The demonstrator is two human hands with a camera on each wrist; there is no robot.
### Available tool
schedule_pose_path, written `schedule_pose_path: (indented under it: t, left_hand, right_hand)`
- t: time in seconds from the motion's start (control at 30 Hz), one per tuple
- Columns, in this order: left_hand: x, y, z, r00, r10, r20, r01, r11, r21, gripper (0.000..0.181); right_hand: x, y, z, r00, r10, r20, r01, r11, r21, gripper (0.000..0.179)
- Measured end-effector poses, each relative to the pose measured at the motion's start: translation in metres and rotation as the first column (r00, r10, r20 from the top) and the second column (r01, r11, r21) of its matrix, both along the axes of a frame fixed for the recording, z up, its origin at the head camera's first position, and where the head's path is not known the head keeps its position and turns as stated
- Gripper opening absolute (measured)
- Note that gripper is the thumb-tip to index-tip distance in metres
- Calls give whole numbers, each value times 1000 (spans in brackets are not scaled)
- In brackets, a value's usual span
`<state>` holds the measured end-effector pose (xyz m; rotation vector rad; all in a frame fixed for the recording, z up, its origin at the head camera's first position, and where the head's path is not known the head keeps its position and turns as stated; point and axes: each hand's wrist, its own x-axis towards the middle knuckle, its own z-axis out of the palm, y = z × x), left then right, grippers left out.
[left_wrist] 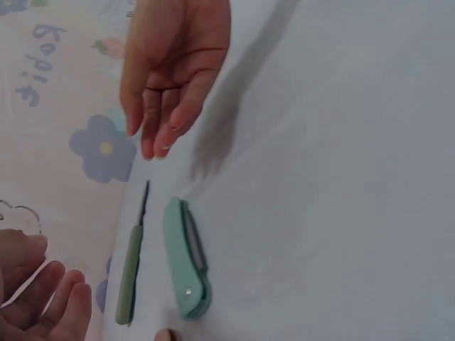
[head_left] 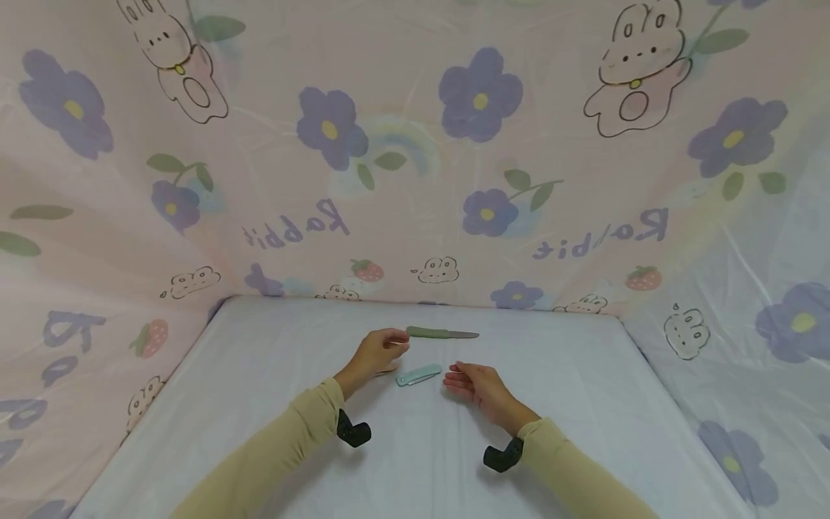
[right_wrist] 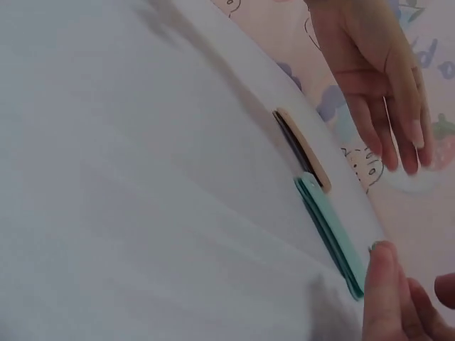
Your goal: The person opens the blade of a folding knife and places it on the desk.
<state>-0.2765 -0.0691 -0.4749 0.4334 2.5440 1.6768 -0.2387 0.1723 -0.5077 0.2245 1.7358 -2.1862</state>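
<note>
Both hands hover with loose, released fingers holding nothing: the left hand (head_left: 375, 353) at nine o'clock and the right hand (head_left: 478, 386) at three o'clock of the folded mint-green plastic pocket knife (head_left: 418, 374) lying on the white desk (head_left: 272, 375), with a thin olive-green knife (head_left: 441, 333) at twelve o'clock, so a pick-up looks about to start, calling for fingers to close on the handle.

Left hand (head_left: 375, 355): raised slightly off the white surface, toward its far edge, near the middle; fingers loosely curled, tips brought toward the thumb, nothing gripped. Left forearm in tan sleeve, angled in from the near left; black wrist mount under the cuff.

Right hand (head_left: 478, 386): held low, just right of the left hand, palm turned inward, fingers relaxed and nearly straight, pointed left, holding nothing. Right forearm in tan sleeve, entered from the near right; black wrist mount beneath.
</note>
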Motion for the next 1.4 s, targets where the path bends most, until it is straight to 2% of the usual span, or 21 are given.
schedule_pose_path:
  t: [0.1, 0.23, 0.5, 0.8, 0.97, 1.1, 1.4]
  left_hand:
    - [3, 6, -6, 997, -54, -50, 49, 994, -95, 24]
    - [8, 14, -11, 991, -116, -61, 107, 984, -141, 27]
    - [9, 20, -22, 988, -138, -67, 118, 964, -237, 26]
    - [8, 23, -25, 985, -162, -65, 137, 949, -283, 23]
    - [8, 27, -24, 981, -186, -55, 160, 938, -309, 21]
    - [7, 31, -30, 979, -196, -64, 164, 929, -333, 20]
    - [12, 35, -34, 979, -195, -66, 165, 934, -316, 20]
  right_hand:
    - [4, -3, -3, 999, 33, 25, -32, 998, -45, 44]
    - [8, -8, -8, 997, 47, 58, -41, 994, -99, 43]
    - [16, -13, -14, 996, 66, 66, -57, 989, -135, 42]
    - [16, -22, -14, 992, 97, 80, -82, 981, -174, 41]
    - [15, -26, -12, 994, 74, 86, -56, 979, -194, 39]
    - [15, -29, -10, 993, 65, 98, -41, 974, -223, 39]
    - [16, -31, -7, 991, 49, 125, -18, 970, -242, 38]
